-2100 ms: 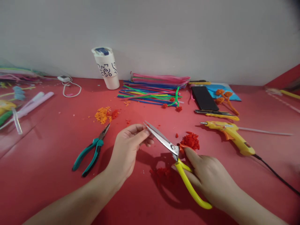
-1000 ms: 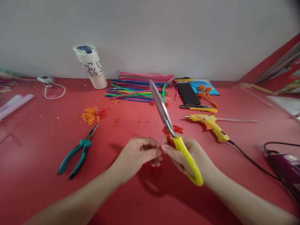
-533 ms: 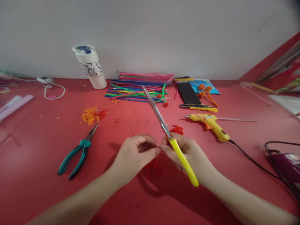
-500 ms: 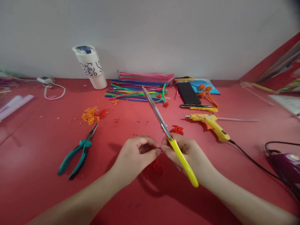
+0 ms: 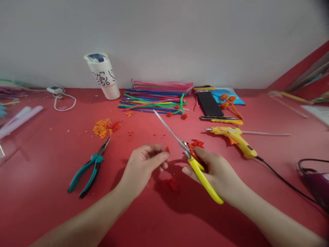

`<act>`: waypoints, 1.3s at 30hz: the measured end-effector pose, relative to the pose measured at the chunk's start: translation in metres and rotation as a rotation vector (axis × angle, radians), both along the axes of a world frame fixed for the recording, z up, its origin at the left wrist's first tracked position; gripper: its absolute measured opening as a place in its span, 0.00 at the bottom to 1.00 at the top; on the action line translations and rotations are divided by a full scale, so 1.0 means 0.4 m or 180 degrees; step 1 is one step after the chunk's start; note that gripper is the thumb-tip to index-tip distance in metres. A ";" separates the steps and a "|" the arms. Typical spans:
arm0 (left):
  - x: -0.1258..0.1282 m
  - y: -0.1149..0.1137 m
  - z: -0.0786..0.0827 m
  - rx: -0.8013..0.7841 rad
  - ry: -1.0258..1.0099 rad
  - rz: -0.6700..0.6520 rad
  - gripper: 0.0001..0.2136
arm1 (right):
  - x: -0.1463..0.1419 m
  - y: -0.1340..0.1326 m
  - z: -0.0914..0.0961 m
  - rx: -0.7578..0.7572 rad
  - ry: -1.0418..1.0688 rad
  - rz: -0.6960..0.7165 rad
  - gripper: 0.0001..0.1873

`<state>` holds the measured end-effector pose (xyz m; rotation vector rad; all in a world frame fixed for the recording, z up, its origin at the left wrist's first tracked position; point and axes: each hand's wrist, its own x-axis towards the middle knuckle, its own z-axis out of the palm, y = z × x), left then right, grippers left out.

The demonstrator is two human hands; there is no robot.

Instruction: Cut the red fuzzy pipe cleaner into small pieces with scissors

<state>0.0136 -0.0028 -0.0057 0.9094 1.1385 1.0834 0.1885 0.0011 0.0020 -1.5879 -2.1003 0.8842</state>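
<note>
Between the thumb and fingers of my left hand [image 5: 146, 164] a small red piece [image 5: 167, 149] is pinched, its tip poking up. My right hand [image 5: 216, 171] is closed on yellow-handled scissors [image 5: 205, 181], whose blades point up and to the left, apart from the left hand. A pile of red pieces [image 5: 197, 143] lies on the table just beyond the right hand. Below and between the hands, more red pieces [image 5: 171, 185] sit in shadow.
Teal pliers [image 5: 88, 171] lie at left, near orange scraps [image 5: 101, 128]. A tumbler [image 5: 104, 77] stands behind. Pipe cleaners [image 5: 154, 101] lie at the back. At right are a phone [image 5: 210, 103], a box cutter [image 5: 226, 120] and a yellow glue gun [image 5: 233, 137] with a cord.
My hands have moved apart: the left drew back a little with the red piece, the right shifted right. The scissors turned in my right hand, their blades leaning further left.
</note>
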 end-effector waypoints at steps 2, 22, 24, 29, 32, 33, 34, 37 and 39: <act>-0.012 0.006 0.002 0.0033 -0.0257 0.0279 0.04 | 0.014 0.000 -0.008 0.0234 -0.0613 0.0126 0.17; -0.036 0.015 0.006 0.0176 -0.0842 0.0553 0.04 | 0.028 -0.011 -0.065 0.1655 -0.1458 0.0817 0.13; -0.036 0.014 0.006 0.0161 -0.0847 0.0564 0.04 | 0.028 -0.011 -0.066 0.1677 -0.1465 0.0801 0.14; -0.035 0.012 0.009 0.0151 -0.0902 0.0566 0.04 | 0.027 -0.013 -0.063 0.1727 -0.1473 0.0789 0.14; -0.036 0.012 0.009 0.0143 -0.0945 0.0555 0.04 | 0.026 -0.015 -0.063 0.1732 -0.1460 0.0791 0.14; -0.036 0.013 0.009 0.0140 -0.0946 0.0552 0.04 | 0.026 -0.016 -0.063 0.1726 -0.1445 0.0782 0.14; -0.036 0.013 0.008 0.0136 -0.0942 0.0549 0.04 | 0.025 -0.016 -0.064 0.1716 -0.1430 0.0772 0.14; -0.037 0.014 0.007 0.0134 -0.0918 0.0542 0.04 | 0.024 -0.015 -0.064 0.1696 -0.1405 0.0743 0.15; -0.037 0.014 0.008 0.0147 -0.0913 0.0541 0.04 | 0.025 -0.015 -0.064 0.1676 -0.1421 0.0718 0.15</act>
